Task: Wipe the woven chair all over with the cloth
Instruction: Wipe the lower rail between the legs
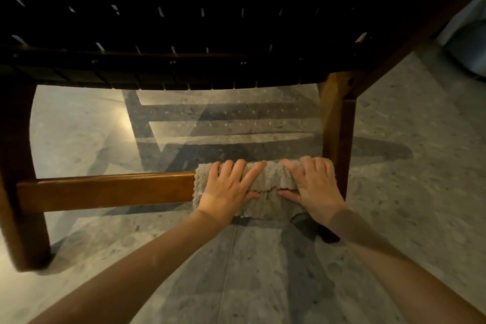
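I look from low down at a wooden chair with a dark woven seat (184,21) overhead. A low wooden crossbar (105,191) runs between the left leg (18,192) and the right leg (342,134). A beige fluffy cloth (271,179) is draped over the right end of the crossbar. My left hand (228,187) and my right hand (313,184) both wrap over the cloth and the bar, fingers on top, thumbs underneath at the front. The bar under the cloth is hidden.
The chair stands on a speckled grey stone floor (407,179) with a tile joint (228,271) running toward me. Chair shadows fall on the floor beneath the seat. A pale object (468,42) sits at the far right edge.
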Motion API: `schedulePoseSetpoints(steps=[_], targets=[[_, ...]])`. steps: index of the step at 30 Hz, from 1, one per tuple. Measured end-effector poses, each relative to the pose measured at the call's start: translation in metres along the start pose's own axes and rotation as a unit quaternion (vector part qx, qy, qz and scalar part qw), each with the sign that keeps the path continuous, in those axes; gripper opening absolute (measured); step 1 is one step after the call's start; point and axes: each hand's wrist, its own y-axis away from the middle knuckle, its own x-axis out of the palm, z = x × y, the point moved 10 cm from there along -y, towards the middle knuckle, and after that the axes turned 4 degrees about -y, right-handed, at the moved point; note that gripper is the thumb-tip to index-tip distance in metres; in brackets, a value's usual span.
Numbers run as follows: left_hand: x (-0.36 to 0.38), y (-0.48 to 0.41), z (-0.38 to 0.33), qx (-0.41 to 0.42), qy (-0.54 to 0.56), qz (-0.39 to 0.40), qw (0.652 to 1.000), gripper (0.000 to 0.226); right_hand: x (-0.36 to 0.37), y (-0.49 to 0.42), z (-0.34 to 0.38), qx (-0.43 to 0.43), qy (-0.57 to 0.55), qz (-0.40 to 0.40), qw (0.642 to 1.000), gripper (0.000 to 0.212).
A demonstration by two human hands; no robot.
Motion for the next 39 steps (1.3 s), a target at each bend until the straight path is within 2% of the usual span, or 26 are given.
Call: schedulePoseSetpoints(steps=[3, 6, 12, 18, 21, 23, 27, 30, 34, 39], targets=[[0.002, 0.011, 0.016, 0.017, -0.011, 0.011, 1.0, 0.065, -0.014, -0.003, 0.021, -0.015, 0.003, -0.042, 0.999, 0.067], [0.005, 0.032, 0.05, 0.017, -0.017, 0.003, 1.0, 0.065, -0.019, -0.012, 0.06, -0.03, 0.01, -0.035, 0.999, 0.071], [0.0, 0.095, 0.145, -0.018, -0.054, -0.078, 0.995, 0.066, -0.023, -0.042, 0.172, -0.059, 0.019, -0.004, 0.998, 0.071], [0.01, 0.163, 0.253, -0.063, -0.057, -0.06, 0.995, 0.074, -0.037, -0.069, 0.303, -0.128, 0.023, -0.029, 0.991, 0.07], [0.011, 0.181, 0.277, -0.058, -0.068, -0.054, 0.995, 0.069, -0.046, -0.081, 0.35, -0.158, 0.016, -0.047, 0.986, 0.074], [0.011, 0.181, 0.278, -0.069, -0.072, -0.033, 0.994, 0.07, -0.043, -0.086, 0.365, -0.172, -0.003, -0.021, 0.985, 0.076], [0.015, 0.179, 0.275, -0.102, -0.061, 0.032, 0.992, 0.082, -0.037, -0.086, 0.356, -0.193, -0.044, -0.001, 0.98, 0.073], [0.013, 0.17, 0.263, -0.097, -0.089, 0.024, 0.991, 0.075, -0.036, -0.08, 0.322, -0.186, -0.047, -0.005, 0.981, 0.068], [0.004, 0.132, 0.208, -0.057, -0.102, -0.016, 0.993, 0.064, -0.027, -0.066, 0.254, -0.162, -0.065, -0.004, 0.985, 0.065], [0.01, 0.071, 0.114, 0.019, -0.069, -0.009, 0.997, 0.073, -0.014, -0.034, 0.132, -0.089, -0.081, -0.002, 0.993, 0.065]])
